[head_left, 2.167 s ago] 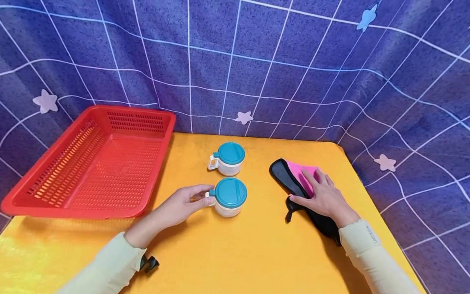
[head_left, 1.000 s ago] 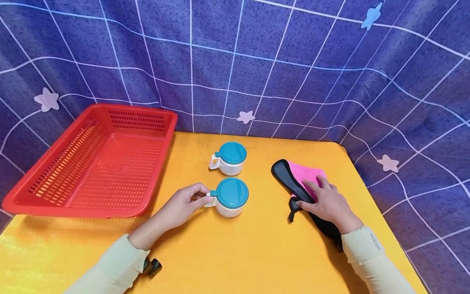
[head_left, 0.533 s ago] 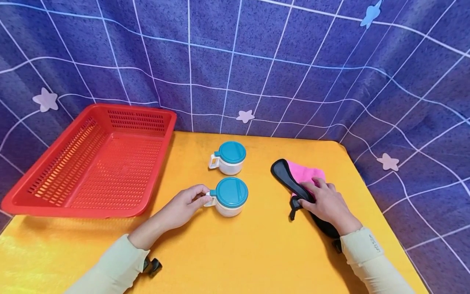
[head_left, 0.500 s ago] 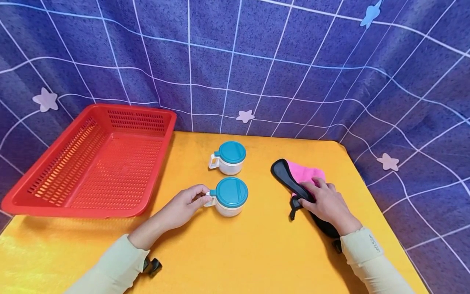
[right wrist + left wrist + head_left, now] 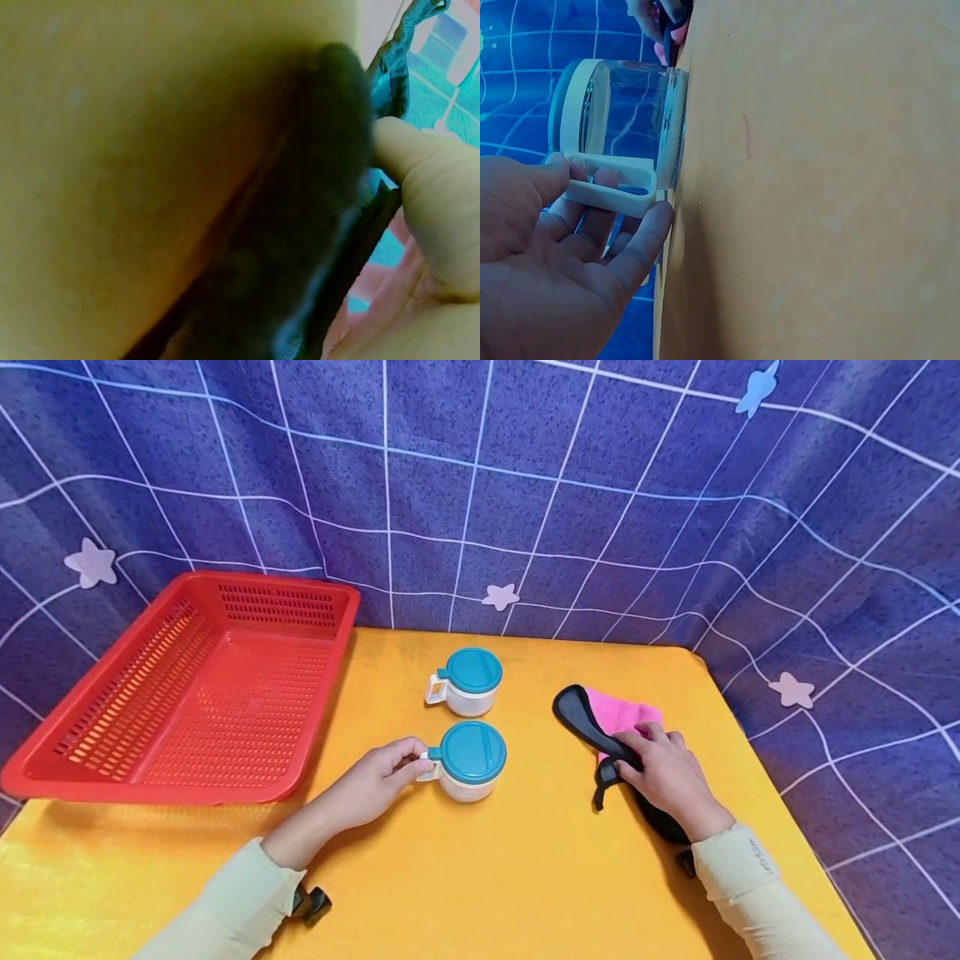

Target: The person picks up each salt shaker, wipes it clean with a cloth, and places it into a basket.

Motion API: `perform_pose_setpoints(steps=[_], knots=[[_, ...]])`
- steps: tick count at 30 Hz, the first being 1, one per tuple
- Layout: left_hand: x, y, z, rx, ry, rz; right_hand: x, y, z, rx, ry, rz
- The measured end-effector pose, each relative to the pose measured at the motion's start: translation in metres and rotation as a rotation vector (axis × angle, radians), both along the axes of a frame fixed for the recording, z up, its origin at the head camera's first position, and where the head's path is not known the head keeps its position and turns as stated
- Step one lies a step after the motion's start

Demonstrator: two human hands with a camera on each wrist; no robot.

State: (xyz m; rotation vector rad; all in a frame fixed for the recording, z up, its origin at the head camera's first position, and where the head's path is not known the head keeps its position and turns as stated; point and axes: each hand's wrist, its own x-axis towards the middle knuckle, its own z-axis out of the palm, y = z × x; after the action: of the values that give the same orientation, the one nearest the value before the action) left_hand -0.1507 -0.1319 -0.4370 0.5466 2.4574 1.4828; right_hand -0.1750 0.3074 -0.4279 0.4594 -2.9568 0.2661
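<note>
Basket point(image 5: 150, 793), red and slotted, stands at far left on a yellow table point(image 5: 555, 877). Next, the left hand point(image 5: 375, 783) pinches the white handle point(image 5: 607, 198) of the near jar point(image 5: 472, 756), teal-lidded and upright; the matching far jar point(image 5: 472, 681) stands just behind. Rightmost, the right hand point(image 5: 671, 777) grips a black-and-pink pouch point(image 5: 579, 712) between thumb and fingers. The step seems to be securing both holds; the next move likely calls for firm grips and keeping the near jar level.
</note>
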Motion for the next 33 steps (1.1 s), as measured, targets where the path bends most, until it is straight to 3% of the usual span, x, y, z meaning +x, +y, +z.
perform_pose_setpoints(steps=[15, 33], knots=[[0.0008, 0.0002, 0.0000, -0.008, -0.005, -0.001, -0.0017, -0.0014, -0.0027, -0.013, 0.093, 0.027], [-0.0011, -0.0010, -0.0007, -0.023, 0.021, -0.077, -0.0042, 0.0039, -0.0038, -0.058, 0.154, 0.045]])
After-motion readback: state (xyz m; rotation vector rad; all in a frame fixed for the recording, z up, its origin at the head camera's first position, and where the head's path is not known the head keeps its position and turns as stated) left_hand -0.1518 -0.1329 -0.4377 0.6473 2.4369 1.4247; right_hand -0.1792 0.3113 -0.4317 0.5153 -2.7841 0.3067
